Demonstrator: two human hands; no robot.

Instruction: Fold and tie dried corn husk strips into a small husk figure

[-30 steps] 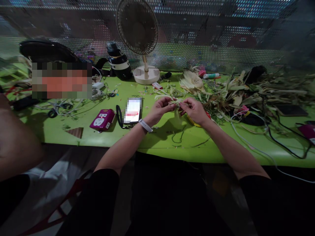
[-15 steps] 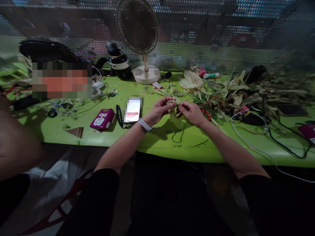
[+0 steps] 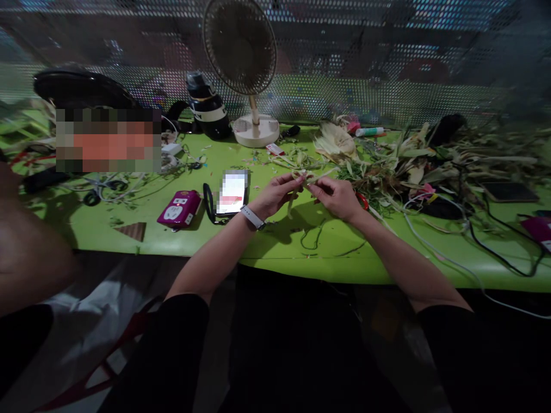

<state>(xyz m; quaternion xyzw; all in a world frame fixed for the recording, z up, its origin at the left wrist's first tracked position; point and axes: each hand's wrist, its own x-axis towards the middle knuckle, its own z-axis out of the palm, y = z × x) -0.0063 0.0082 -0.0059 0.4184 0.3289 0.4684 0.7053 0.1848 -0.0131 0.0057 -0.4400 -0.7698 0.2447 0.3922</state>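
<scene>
My left hand (image 3: 278, 194), with a pale watch band at the wrist, pinches a pale green, looped strip of corn husk (image 3: 291, 206) above the table. One end of the strip hangs down below the fingertips. From the right, the bent fingers of my right hand (image 3: 336, 198) close on the same husk, and a thin end sticks out above them. The fingertips partly hide how the strip is folded. Just right of my right hand lies a red-handled tool (image 3: 362, 201), mostly covered by greenery.
Dried husks and stalks (image 3: 413, 152) are heaped at the right. A fan (image 3: 257, 131), a black bottle (image 3: 210, 115) and a lit phone (image 3: 232, 192) stand left of centre. A magenta power strip (image 3: 179, 210) and cables (image 3: 456, 252) lie on the green table (image 3: 215, 244). Another person's arm (image 3: 30, 246) is at far left.
The husk strip has shifted and turned between my fingers; its hanging end now points down further left, and a thin end extends right over my right hand. Both hands stay nearly in place.
</scene>
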